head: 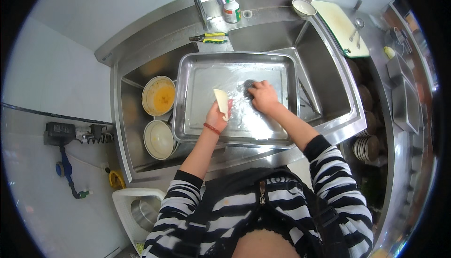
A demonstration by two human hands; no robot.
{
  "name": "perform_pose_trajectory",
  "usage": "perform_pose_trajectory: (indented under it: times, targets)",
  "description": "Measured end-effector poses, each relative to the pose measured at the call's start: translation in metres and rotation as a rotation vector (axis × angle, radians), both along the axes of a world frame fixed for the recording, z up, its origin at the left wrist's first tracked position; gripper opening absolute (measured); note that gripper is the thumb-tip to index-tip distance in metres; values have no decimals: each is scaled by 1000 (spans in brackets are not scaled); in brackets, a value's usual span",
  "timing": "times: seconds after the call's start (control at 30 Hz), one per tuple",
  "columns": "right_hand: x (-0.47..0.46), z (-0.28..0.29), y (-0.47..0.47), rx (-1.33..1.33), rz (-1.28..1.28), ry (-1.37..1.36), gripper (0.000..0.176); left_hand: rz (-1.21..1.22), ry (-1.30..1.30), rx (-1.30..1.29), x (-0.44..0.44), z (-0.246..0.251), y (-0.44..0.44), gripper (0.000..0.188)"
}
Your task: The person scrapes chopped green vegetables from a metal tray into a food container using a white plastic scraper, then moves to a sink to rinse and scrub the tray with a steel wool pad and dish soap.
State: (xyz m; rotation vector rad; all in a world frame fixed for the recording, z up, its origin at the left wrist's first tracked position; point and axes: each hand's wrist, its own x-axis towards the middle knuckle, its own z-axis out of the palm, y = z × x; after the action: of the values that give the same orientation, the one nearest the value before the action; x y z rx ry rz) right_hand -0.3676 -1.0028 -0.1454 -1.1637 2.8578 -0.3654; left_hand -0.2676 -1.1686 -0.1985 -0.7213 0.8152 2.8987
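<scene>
A large rectangular stainless steel tray (204, 82) lies across the divider of a double sink, its floor wet and shiny. My left hand (215, 114) is over the tray's left half, gripping a cream-coloured flat scraper (221, 102) that stands up on edge. Over the right half, my right hand (264, 96) presses a dark scouring pad (249, 88), probably steel wool, onto the tray floor. The fingers cover part of the pad.
Soiled bowls (159, 96) stand in the left basin. Behind the tray are yellow-and-green-handled pliers (213, 37), a chrome faucet (201, 4) and a spray bottle (232, 11). A small bowl (303, 8) sits at the back right corner, beside a cutting board (340, 22) with spoons.
</scene>
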Motion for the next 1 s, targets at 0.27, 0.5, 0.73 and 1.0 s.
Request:
perform_pose_trajectory:
  times: [0.27, 0.5, 0.73, 1.0]
  targets:
    - [-3, -18, -12, -427, -183, -194, 36, 19, -229, -449, -8, -15, 11, 39]
    - [39, -7, -22, -264, 238, -335, 41, 189, -204, -88, -7, -2, 21, 29]
    - [44, 7, -11, -294, 389, -384, 38, 30, -192, -30, -19, -2, 8, 33]
    - [30, 9, 28, -47, 262, -290, 41, 364, -91, -29, -36, 44, -19, 31]
